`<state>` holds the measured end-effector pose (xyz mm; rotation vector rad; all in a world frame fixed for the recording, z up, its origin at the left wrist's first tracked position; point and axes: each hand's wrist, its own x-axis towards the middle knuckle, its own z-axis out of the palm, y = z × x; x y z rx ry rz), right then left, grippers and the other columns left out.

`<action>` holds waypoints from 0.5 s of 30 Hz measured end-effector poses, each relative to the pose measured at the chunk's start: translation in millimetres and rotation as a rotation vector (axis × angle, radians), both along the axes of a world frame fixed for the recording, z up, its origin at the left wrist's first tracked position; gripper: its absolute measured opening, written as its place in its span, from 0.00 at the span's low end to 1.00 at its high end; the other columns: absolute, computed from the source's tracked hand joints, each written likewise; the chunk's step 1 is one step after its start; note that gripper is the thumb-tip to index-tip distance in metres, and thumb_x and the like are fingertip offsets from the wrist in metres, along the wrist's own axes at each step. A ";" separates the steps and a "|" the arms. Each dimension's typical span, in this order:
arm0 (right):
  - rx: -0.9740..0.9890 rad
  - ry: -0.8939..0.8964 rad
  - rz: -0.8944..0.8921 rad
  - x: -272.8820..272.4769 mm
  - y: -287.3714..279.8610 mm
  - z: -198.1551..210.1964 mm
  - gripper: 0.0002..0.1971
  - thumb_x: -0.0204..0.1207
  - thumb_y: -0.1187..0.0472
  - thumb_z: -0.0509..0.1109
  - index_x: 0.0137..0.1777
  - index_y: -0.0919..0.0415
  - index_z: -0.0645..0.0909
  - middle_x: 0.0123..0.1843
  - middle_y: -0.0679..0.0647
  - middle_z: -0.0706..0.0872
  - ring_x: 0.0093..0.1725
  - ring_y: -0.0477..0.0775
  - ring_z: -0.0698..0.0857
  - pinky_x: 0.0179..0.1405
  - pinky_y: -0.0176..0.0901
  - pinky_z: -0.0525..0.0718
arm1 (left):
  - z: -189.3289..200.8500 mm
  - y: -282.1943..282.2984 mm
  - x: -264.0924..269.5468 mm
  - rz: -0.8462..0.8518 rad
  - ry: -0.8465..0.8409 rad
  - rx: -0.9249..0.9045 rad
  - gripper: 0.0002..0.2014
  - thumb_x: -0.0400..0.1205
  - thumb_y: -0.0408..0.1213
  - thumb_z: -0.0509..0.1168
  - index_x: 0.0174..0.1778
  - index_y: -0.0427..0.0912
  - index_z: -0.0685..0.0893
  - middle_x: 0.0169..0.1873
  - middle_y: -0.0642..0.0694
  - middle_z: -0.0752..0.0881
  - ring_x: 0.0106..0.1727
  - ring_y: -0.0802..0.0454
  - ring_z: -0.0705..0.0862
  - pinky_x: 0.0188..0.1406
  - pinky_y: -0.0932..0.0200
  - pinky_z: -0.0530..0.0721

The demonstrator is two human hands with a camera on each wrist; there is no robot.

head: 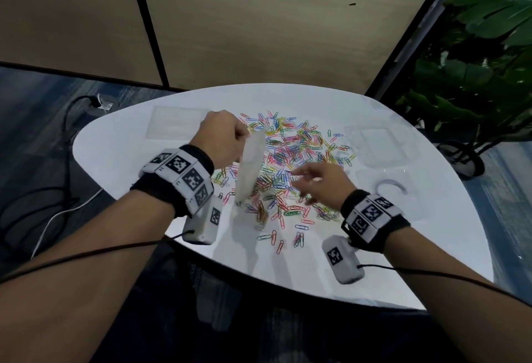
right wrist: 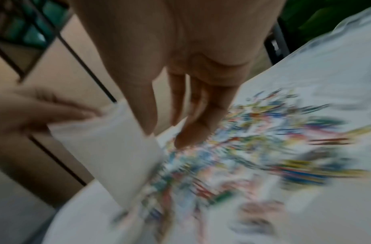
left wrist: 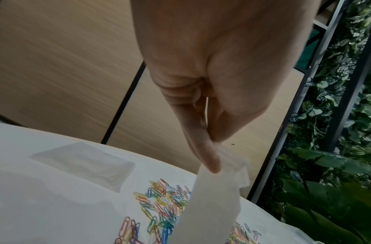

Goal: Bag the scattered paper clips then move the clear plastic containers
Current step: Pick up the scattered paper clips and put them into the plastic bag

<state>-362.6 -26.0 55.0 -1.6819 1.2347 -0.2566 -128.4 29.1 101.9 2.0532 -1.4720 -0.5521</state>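
From my head view the white table [head: 417,247] is the brightest surface, evenly lit from above, while the floor and near forearms sit in dimness. Soft shadows pool beneath the wrist units at the table's near edge. Straight wall seams bow toward the frame edges. My right hand [head: 319,187] smears with motion; in the right wrist view the paper clips [right wrist: 253,148] streak into coloured blur. The left wrist view is sharper, though dim.

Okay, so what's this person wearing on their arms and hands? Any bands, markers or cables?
Both forearms are bare, with no sleeves or gloves. The left wrist and right wrist each carry a black band ringed with white blocks printed with black square marker codes. Under each wrist hangs a small white camera box bearing one such code, with a thin black cable running back along the arm.
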 end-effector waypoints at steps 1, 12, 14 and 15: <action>0.083 0.141 0.021 -13.4 4.1 -13.4 0.27 0.66 0.56 0.83 0.64 0.55 0.79 0.48 0.53 0.85 0.41 0.58 0.90 0.38 0.53 0.92 | 1.6 2.6 2.4 0.002 0.002 -0.003 0.11 0.81 0.26 0.65 0.41 0.36 0.94 0.35 0.40 0.93 0.32 0.51 0.92 0.49 0.50 0.93; -0.103 0.423 0.019 14.2 60.4 -82.7 0.49 0.55 0.52 0.88 0.76 0.54 0.67 0.71 0.60 0.66 0.55 0.57 0.81 0.64 0.46 0.82 | -0.3 24.9 22.0 -0.035 -0.029 0.068 0.09 0.83 0.30 0.67 0.44 0.39 0.94 0.36 0.43 0.94 0.28 0.56 0.90 0.39 0.58 0.90; -0.143 0.464 0.050 25.9 51.4 -85.1 0.45 0.60 0.51 0.86 0.77 0.54 0.68 0.72 0.60 0.66 0.58 0.59 0.81 0.65 0.47 0.82 | -2.9 23.1 25.6 -0.041 -0.031 0.070 0.10 0.84 0.30 0.67 0.44 0.41 0.94 0.35 0.44 0.93 0.24 0.60 0.88 0.35 0.63 0.87; -0.173 0.465 0.059 31.4 47.4 -87.1 0.42 0.63 0.51 0.84 0.77 0.54 0.71 0.72 0.60 0.66 0.60 0.60 0.82 0.66 0.47 0.82 | -3.6 21.6 27.0 -0.044 -0.033 0.068 0.10 0.84 0.31 0.67 0.44 0.41 0.94 0.34 0.44 0.93 0.23 0.60 0.88 0.36 0.63 0.87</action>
